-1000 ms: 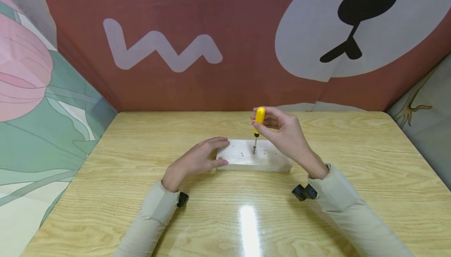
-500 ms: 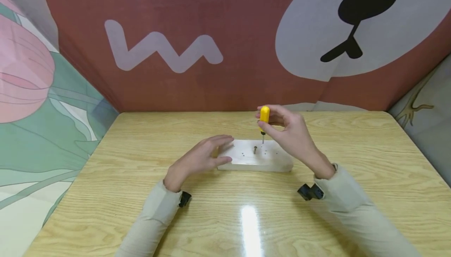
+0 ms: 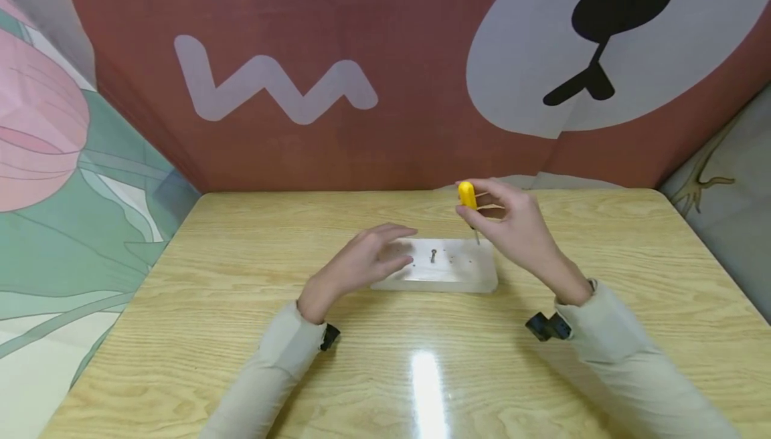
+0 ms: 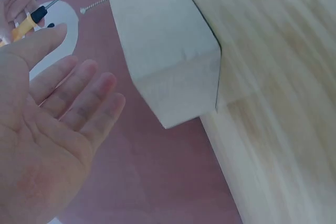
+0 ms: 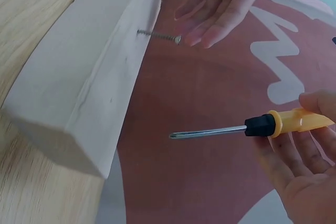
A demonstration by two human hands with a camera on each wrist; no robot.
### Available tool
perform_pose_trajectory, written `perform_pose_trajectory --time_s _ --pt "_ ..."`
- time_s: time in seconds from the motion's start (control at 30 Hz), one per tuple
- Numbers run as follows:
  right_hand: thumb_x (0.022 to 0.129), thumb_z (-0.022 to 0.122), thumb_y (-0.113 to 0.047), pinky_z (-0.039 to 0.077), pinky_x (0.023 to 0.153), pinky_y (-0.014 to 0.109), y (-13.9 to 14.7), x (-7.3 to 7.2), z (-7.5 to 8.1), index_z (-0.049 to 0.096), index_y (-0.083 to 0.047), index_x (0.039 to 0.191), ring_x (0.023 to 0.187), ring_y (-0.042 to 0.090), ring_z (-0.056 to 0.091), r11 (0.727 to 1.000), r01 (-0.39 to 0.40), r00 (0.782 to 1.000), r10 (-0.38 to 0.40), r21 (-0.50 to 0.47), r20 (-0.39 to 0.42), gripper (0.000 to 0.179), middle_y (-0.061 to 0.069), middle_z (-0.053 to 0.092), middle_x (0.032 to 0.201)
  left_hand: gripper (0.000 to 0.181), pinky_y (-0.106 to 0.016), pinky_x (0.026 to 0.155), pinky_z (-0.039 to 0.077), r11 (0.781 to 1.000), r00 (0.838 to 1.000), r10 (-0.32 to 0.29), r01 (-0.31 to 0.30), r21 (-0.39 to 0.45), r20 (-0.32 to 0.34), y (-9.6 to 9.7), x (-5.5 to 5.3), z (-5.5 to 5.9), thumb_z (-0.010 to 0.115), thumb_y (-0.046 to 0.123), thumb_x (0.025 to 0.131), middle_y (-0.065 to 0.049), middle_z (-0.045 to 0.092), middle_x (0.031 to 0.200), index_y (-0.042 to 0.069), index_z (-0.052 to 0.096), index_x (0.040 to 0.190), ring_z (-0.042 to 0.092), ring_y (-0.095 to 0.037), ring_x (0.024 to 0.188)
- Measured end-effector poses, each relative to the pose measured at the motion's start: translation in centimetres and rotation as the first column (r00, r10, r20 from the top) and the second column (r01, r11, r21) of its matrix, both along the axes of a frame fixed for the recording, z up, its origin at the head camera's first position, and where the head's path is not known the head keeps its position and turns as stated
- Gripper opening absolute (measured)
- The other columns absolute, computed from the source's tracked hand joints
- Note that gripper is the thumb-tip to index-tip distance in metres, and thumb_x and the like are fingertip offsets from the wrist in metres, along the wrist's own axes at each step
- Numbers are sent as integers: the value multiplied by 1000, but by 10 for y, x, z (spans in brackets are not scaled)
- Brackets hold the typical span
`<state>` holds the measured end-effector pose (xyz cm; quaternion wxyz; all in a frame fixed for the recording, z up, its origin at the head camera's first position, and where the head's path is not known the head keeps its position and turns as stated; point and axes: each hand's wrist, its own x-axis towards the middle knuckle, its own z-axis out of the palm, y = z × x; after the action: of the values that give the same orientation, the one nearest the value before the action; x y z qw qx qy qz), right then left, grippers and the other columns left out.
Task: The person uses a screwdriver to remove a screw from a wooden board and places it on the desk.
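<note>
A white block [image 3: 446, 285] with several small holes lies on the table. A screw [image 3: 433, 255] stands upright in its top, most of its threaded shank exposed in the right wrist view [image 5: 158, 36]. My right hand [image 3: 521, 228] grips a yellow-handled screwdriver [image 3: 466, 195] right of the screw; its bare metal tip [image 5: 181, 135] points at the block and is apart from the screw. My left hand [image 3: 364, 258] hovers over the block's left end, fingers extended, holding nothing. In the left wrist view its palm and fingers [image 4: 79, 98] are apart from the block.
The block rests on a wood-grain table [image 3: 289, 372] that extends on all sides of it. Behind the table's far edge rises a brown printed cloth [image 3: 337, 151]. Small black cameras sit at both wrists, over the light sleeves [image 3: 614, 338].
The screwdriver has left the screw's head and moved right with my right hand. My left hand has come off the block's left end and shifted up and right. The screw stays standing.
</note>
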<state>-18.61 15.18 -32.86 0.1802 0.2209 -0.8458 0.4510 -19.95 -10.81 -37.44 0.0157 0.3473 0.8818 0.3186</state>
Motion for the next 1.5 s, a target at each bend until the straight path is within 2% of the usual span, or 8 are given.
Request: perform_pose_trajectory --time_s 0.17,0.43,0.63,0.73,0.93,1.13,1.27,1.5 --pt "86 76 -7 55 75 7 8 1 -1 69 -5 121 94 26 71 1000 19 1000 -20 23 17 35 13 70 111 44 -34 106 51 1000 1000 -24 24 -11 -7 10 -1 0 67 23 96 -6 62 137 11 59 137 59 -20 126" --pt "85 78 -8 62 75 31 20 1 -5 69 -4 119 91 28 72 996 44 999 -45 76 1 35 13 70 108 43 -34 110 48 998 998 -56 56 -27 5 26 -3 -1 65 23 98 -4 62 138 11 58 138 57 -19 129" --pt "85 78 -10 62 75 37 27 2 -7 70 -4 118 89 30 73 993 55 998 -56 105 9 34 14 71 105 39 -31 99 55 996 997 -75 76 -37 37 34 -5 -2 63 20 98 -5 64 134 9 60 136 66 -17 116" --pt "85 78 -9 63 74 33 32 3 -9 70 -4 118 88 29 73 991 60 998 -61 118 2 35 13 70 104 35 -28 93 57 995 996 -80 82 -50 34 37 -6 -3 62 18 99 -6 67 130 8 63 133 68 -15 108" --pt "83 79 -5 57 72 10 38 4 -13 70 -4 117 87 28 73 990 67 998 -66 122 -13 36 11 70 100 24 -29 89 58 995 996 -84 82 -56 -23 41 -7 -7 62 12 98 -6 74 115 7 71 119 69 -14 100" --pt "83 79 -5 54 72 5 39 5 -14 70 -4 119 87 28 73 990 72 997 -71 122 -8 37 12 71 102 19 -29 88 58 997 997 -66 63 -49 -50 43 -7 -9 64 12 97 -4 75 109 7 74 112 70 -14 99" --pt "83 79 -4 51 71 2 38 4 -15 70 -3 118 86 30 73 991 66 998 -64 114 -23 36 14 71 102 17 -26 86 58 998 998 -43 42 -38 -39 43 -7 -9 64 13 97 -4 76 107 7 74 110 71 -13 96" --pt "82 79 -3 58 71 11 40 4 -17 70 -2 118 86 28 72 988 80 996 -75 131 -42 37 12 71 102 18 -22 82 59 1000 1000 2 -1 15 -8 40 -6 -9 64 16 98 -4 76 104 7 72 110 72 -12 93"
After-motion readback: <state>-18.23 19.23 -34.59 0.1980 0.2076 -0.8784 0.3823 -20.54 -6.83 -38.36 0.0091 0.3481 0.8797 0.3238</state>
